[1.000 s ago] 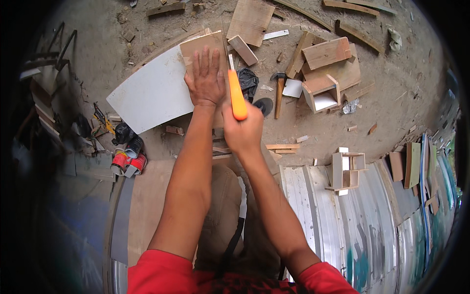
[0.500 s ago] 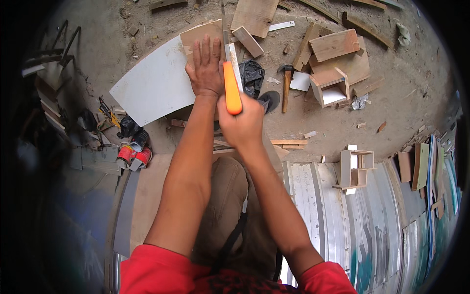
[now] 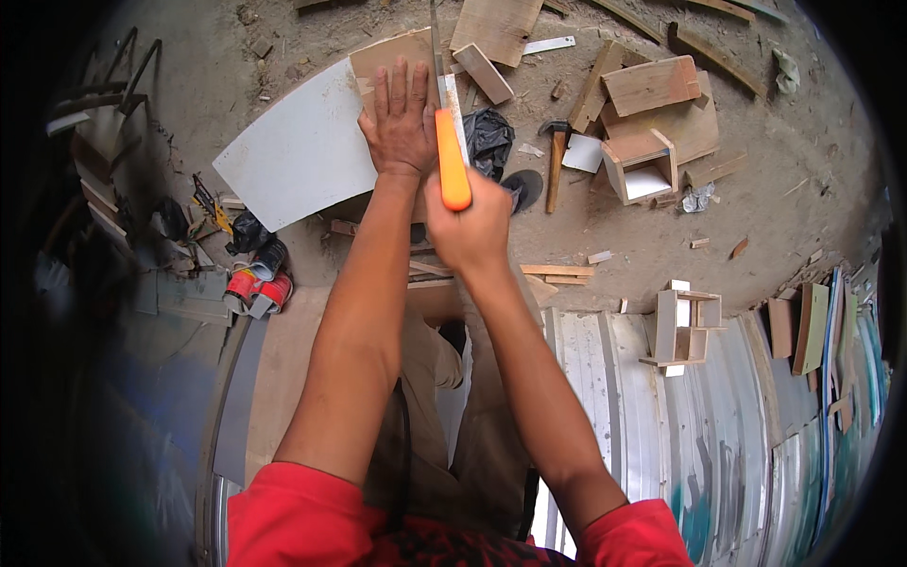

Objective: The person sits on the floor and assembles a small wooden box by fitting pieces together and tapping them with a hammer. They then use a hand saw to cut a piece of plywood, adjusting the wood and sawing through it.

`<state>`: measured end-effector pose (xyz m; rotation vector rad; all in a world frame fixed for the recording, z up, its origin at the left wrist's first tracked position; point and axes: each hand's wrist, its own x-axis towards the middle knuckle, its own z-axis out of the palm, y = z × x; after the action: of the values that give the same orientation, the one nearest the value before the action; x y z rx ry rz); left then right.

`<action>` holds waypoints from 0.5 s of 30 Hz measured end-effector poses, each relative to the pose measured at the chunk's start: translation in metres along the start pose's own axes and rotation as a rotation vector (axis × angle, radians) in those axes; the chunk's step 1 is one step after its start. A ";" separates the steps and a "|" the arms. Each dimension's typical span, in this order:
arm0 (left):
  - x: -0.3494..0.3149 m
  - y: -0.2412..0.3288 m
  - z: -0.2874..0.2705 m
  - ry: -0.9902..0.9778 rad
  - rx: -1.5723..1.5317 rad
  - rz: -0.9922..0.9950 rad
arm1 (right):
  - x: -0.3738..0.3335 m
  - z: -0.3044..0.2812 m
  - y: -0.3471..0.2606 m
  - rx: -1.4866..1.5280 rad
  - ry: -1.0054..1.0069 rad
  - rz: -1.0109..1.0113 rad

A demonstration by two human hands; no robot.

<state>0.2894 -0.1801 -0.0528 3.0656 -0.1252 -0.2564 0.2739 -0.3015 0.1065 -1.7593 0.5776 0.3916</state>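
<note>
My right hand (image 3: pixel 470 222) is wrapped round the orange handle of a handsaw (image 3: pixel 452 161). The saw's narrow blade points away from me, along the right edge of a white board (image 3: pixel 298 146). A narrow white strip (image 3: pixel 455 104) shows just right of the blade. My left hand (image 3: pixel 398 123) lies flat with its fingers stretched out, on the board's bare brown part (image 3: pixel 367 64), close to the left of the blade. The saw's teeth are hidden from above.
A hammer (image 3: pixel 556 175) lies on the dirt floor right of the saw, near an open wooden box (image 3: pixel 641 170) and offcuts. A black plastic bag (image 3: pixel 488 142) is beside the board. Red cans (image 3: pixel 272 291) stand left; a small wooden frame (image 3: pixel 685 326) rests on corrugated sheeting (image 3: pixel 614 397).
The saw and my right hand have shifted slightly forward and right. My left hand stays flat on the board. My legs have moved below my arms.
</note>
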 end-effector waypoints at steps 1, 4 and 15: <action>0.005 0.000 0.000 -0.011 0.029 -0.004 | 0.039 0.010 0.000 0.023 0.024 -0.007; 0.013 0.003 0.000 -0.015 0.070 -0.021 | 0.081 0.024 -0.002 0.085 0.086 0.021; 0.006 0.004 -0.002 0.051 -0.114 0.009 | 0.036 0.024 0.010 0.199 0.259 -0.205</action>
<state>0.2957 -0.1845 -0.0520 2.9547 -0.1176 -0.1784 0.2989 -0.2868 0.0732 -1.6673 0.5899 -0.0379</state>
